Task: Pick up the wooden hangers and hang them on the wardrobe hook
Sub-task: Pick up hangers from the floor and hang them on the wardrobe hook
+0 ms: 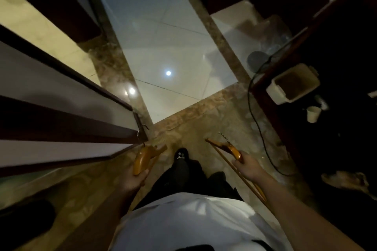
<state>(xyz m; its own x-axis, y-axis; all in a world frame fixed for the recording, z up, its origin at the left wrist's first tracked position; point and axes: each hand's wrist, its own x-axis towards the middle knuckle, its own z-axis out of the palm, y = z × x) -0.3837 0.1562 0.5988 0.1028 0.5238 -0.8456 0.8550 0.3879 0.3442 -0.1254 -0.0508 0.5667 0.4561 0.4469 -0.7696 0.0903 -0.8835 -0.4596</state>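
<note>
As left hand (135,179), right hand (246,164) hold wooden hangers (142,159), hooks (224,136) beyond each grip

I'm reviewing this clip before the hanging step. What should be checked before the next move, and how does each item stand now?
1. Left hand grips the left hanger: ok.
2. Right hand grips the right hanger: ok.
3. Left hanger's metal hook is free of the wardrobe door: cannot tell, they overlap in the dim view.
4. Wardrobe hook located: cannot tell, none made out.
5. Black cable on the floor lies apart from the shoe: ok.
</note>
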